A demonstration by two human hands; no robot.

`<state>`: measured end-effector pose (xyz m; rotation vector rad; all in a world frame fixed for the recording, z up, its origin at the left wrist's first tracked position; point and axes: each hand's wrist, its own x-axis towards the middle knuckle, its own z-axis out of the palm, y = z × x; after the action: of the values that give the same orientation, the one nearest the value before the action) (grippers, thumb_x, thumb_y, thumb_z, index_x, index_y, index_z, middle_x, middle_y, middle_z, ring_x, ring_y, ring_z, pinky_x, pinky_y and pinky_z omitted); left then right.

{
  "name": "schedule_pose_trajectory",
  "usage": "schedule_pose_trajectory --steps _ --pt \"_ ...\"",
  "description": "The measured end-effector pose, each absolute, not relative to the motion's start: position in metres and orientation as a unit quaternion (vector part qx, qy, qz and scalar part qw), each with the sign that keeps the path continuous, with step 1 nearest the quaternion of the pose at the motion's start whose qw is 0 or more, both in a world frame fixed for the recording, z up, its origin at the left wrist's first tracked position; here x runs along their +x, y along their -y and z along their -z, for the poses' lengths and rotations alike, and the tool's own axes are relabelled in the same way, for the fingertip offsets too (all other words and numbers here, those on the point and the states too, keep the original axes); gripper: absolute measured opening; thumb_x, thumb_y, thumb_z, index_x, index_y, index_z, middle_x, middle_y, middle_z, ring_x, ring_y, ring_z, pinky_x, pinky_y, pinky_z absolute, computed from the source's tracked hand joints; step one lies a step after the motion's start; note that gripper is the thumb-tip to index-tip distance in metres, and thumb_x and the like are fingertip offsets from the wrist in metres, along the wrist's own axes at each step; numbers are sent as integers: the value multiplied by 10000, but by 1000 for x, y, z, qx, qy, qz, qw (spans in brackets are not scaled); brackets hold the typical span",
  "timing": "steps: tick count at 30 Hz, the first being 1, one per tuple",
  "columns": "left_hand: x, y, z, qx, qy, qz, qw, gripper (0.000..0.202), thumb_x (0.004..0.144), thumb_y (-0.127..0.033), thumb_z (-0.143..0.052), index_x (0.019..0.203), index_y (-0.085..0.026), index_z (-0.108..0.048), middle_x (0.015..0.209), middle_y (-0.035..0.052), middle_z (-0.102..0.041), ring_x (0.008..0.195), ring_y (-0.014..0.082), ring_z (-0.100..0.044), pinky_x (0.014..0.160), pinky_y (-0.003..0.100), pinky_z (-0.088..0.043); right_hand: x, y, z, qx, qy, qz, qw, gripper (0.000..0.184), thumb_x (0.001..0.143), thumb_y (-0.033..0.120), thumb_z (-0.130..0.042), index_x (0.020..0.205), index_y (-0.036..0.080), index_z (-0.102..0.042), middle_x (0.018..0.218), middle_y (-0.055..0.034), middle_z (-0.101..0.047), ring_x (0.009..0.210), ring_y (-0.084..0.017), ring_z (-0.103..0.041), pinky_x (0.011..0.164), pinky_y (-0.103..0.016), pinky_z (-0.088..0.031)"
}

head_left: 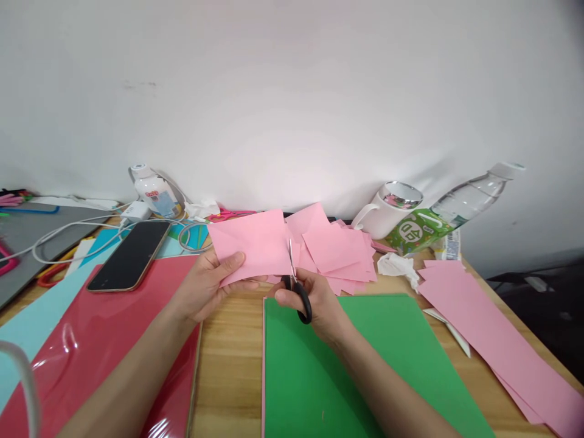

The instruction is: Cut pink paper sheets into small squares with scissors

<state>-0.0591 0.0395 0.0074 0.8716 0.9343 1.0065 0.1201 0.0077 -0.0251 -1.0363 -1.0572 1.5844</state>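
Observation:
My left hand pinches a sheet of pink paper by its lower left part, thumb on top and fingers beneath. In my right hand is a pair of scissors with black handles, fingers wrapped round the loops. The narrow blades point away from me, at the right edge of the held paper. Whether they are cutting into it I cannot tell. Just behind the scissors lies a loose pile of cut pink paper pieces. Under my right forearm is a green sheet, with a pink edge showing below it.
Long pink strips lie at the right edge. Along the wall stand a white mug, a tilted water bottle, a green packet and a white bottle. A phone rests on red sheets at left, near white cables.

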Motion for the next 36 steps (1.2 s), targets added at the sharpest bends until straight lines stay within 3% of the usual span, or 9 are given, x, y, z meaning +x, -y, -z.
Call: schedule_pose_trajectory --steps 12,22,36 --pt "-60 -40 -8 383 -425 -445 689 297 698 -188 -695 986 -148 -633 736 55 -724 593 185 -693 506 200 -580 118 -8 25 -444 420 -640 466 350 477 367 -786 684 156 -599 540 35 -540 499 -88 -456 492 -215 -371" --pt "-62 -41 -7 379 -427 -440 694 155 712 -178 -679 860 -152 -643 721 38 -716 571 154 -684 524 177 -568 118 -8 27 -442 408 -649 467 358 494 315 -786 747 148 -595 510 57 -519 469 -76 -434 470 -209 -343" --pt "-63 -43 -3 375 -399 -441 711 264 715 -165 -681 968 -135 -612 714 44 -715 571 146 -678 526 181 -572 119 -9 31 -442 411 -645 469 360 525 302 -769 797 135 -603 537 53 -516 467 -65 -433 462 -201 -334"
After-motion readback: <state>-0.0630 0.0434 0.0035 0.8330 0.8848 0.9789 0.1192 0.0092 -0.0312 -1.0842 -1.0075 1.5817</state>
